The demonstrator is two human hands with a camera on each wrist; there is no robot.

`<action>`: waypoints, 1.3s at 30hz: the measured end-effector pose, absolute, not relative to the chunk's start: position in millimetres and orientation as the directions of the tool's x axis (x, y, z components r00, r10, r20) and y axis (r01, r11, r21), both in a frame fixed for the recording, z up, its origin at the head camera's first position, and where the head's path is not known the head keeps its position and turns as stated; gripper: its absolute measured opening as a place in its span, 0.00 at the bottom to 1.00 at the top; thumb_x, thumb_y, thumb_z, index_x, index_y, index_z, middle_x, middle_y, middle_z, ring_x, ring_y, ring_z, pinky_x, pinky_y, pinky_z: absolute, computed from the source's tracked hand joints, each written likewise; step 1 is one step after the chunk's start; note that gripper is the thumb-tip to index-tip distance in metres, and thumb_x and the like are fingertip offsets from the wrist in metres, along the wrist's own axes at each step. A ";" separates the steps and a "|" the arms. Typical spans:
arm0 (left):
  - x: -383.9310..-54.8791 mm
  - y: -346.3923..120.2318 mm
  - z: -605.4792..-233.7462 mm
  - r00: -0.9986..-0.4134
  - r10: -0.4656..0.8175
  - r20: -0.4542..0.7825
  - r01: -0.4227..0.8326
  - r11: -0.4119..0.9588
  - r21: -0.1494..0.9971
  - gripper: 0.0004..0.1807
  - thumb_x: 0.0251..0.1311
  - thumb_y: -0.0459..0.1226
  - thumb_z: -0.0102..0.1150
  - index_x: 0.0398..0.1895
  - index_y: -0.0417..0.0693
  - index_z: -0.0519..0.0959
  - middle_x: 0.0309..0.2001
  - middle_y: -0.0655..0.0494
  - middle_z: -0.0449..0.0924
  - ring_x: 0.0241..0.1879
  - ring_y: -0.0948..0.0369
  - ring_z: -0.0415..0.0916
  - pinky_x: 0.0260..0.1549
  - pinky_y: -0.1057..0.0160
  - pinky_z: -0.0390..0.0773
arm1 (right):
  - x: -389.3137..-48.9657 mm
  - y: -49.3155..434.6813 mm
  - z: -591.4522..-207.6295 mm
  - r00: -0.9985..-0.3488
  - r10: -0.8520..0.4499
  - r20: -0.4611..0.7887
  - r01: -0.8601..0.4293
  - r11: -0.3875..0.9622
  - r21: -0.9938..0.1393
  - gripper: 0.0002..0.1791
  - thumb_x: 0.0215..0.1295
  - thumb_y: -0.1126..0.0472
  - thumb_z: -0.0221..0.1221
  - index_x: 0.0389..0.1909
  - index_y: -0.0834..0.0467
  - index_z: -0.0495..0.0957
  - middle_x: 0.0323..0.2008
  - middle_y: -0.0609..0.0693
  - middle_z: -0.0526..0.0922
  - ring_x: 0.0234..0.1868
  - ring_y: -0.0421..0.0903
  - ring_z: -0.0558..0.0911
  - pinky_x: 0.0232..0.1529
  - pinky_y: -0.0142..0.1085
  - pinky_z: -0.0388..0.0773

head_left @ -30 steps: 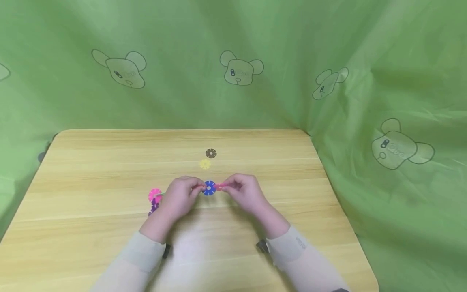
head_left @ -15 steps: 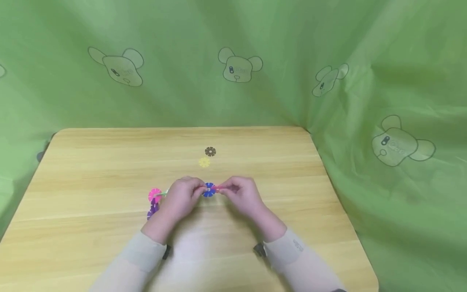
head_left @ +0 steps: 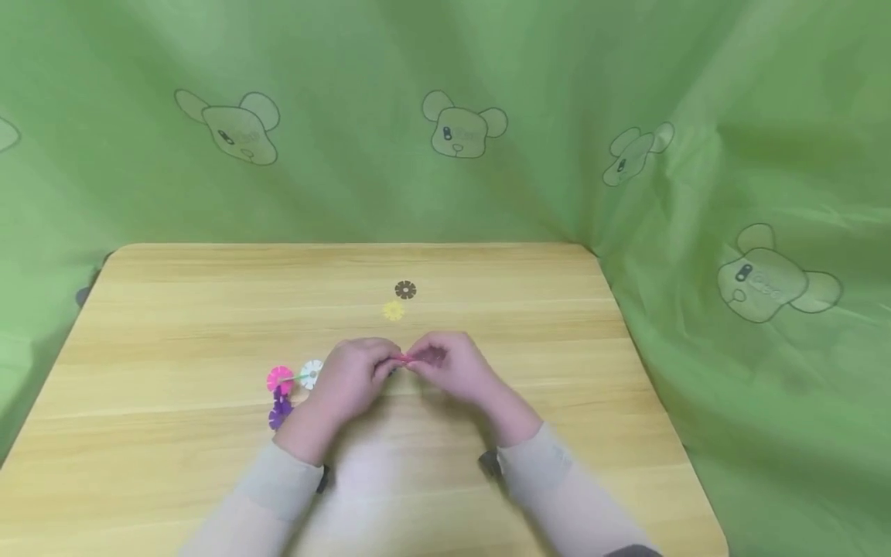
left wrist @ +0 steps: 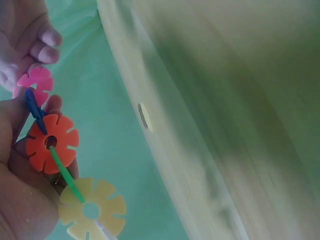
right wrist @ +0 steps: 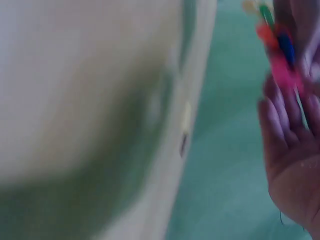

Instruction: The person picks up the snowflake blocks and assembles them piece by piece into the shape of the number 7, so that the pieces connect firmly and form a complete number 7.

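Note:
A chain of slotted plastic snowflake discs runs between and past my hands. My left hand [head_left: 351, 379] pinches the chain at the blue disc [left wrist: 36, 111], which stands edge-on in the left wrist view. My right hand [head_left: 452, 370] pinches the pink disc [left wrist: 37, 82] that meets the blue one; how deep their slots mesh I cannot tell. From the blue disc the chain continues through an orange disc [left wrist: 65, 140], a green disc [left wrist: 67, 174] seen edge-on and a yellow disc [left wrist: 112, 205]. Beyond the left hand show a white disc [head_left: 311, 374], another pink disc [head_left: 280, 380] and purple discs [head_left: 280, 416].
A loose brown disc [head_left: 405, 290] and a loose yellow disc [head_left: 393, 311] lie on the wooden table [head_left: 522, 302], beyond the hands. A green curtain [head_left: 348, 193] with animal-head drawings hangs behind the table and along its right side.
The hands have drawn closer together, the right moving slightly left. The blue disc, face-on before, is now mostly hidden in the head view. The chain's far end has shifted left, showing the white disc.

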State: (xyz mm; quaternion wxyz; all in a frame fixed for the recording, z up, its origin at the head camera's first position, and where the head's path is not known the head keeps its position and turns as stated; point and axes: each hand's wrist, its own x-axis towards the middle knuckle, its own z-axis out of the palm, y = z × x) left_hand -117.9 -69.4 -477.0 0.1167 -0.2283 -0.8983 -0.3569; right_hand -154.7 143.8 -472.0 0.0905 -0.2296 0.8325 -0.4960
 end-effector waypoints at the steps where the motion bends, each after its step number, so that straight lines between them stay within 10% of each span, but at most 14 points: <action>1: -118.3 -71.4 -476.8 -0.873 0.322 0.366 0.485 0.645 0.591 0.03 0.68 0.36 0.70 0.41 0.48 0.89 0.43 0.54 0.91 0.44 0.55 0.89 0.53 0.52 0.86 | -163.0 145.7 -468.6 -0.872 -0.487 0.043 -0.278 0.423 -0.862 0.09 0.68 0.67 0.69 0.47 0.63 0.86 0.43 0.52 0.90 0.44 0.48 0.88 0.52 0.39 0.87; 21: -124.1 -85.9 -478.7 -0.951 0.201 0.235 0.308 0.667 0.678 0.03 0.71 0.39 0.68 0.41 0.50 0.87 0.38 0.59 0.90 0.40 0.57 0.88 0.44 0.53 0.87 | -290.0 101.2 -510.2 -0.961 -0.211 -0.176 -0.095 0.856 -0.507 0.30 0.77 0.49 0.62 0.71 0.63 0.74 0.69 0.60 0.78 0.70 0.59 0.76 0.75 0.52 0.68; 27: -126.1 -89.9 -478.4 -0.949 0.202 0.242 0.314 0.680 0.663 0.03 0.71 0.39 0.68 0.41 0.51 0.87 0.38 0.59 0.90 0.40 0.57 0.88 0.45 0.53 0.87 | -293.0 91.9 -517.4 -0.968 -0.185 -0.169 -0.100 0.903 -0.419 0.31 0.73 0.46 0.67 0.69 0.59 0.78 0.58 0.59 0.79 0.58 0.58 0.80 0.65 0.53 0.77; 39: -127.6 -93.7 -478.5 -0.947 0.193 0.258 0.318 0.682 0.659 0.03 0.71 0.38 0.69 0.41 0.49 0.87 0.39 0.57 0.91 0.41 0.55 0.89 0.47 0.52 0.87 | -295.8 98.4 -527.2 -0.980 -0.140 -0.138 -0.022 0.778 -0.628 0.22 0.68 0.58 0.71 0.58 0.61 0.78 0.54 0.58 0.84 0.57 0.58 0.82 0.65 0.53 0.77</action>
